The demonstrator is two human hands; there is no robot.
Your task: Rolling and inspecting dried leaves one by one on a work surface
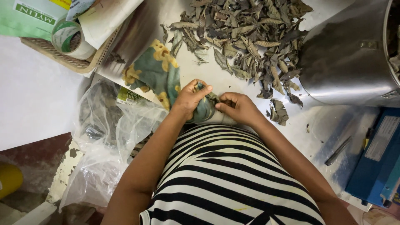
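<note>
Item: green cloth with yellow flowers (156,71), one end gathered into a small bundle (205,109) at the near edge of the table (196,75), close against the person's striped shirt (225,175).

Left hand (191,99): grip closed around the bundle, fingers wrapped over its top, thumb toward the neck of the gather. Right hand (238,106): fingertips pinched shut on the bundle's right side, touching the cloth; what exactly they pinch, a fold or a tie, cannot be told.

Loose end of the cloth: trails away up and left across the table, flat.

Nearby: heap of dried leaves (246,37) spread just beyond the hands; a few stray leaves (278,112) just right of the right hand. Large steel pot (346,58) at the right, lying tilted. Clear plastic bags (108,137) hanging off the table's left edge. Roll of tape (68,37) in a woven tray (54,54), far left. Blue case (379,158) and a dark pen (337,151), near right.

Handling note, as judged: the gather looks tight only where the left hand squeezes it, so that hand should hold firm while the right works the fold; keep the bundle over the table so that anything spilling lands there, and keep the trailing end clear of the leaf heap.
</note>
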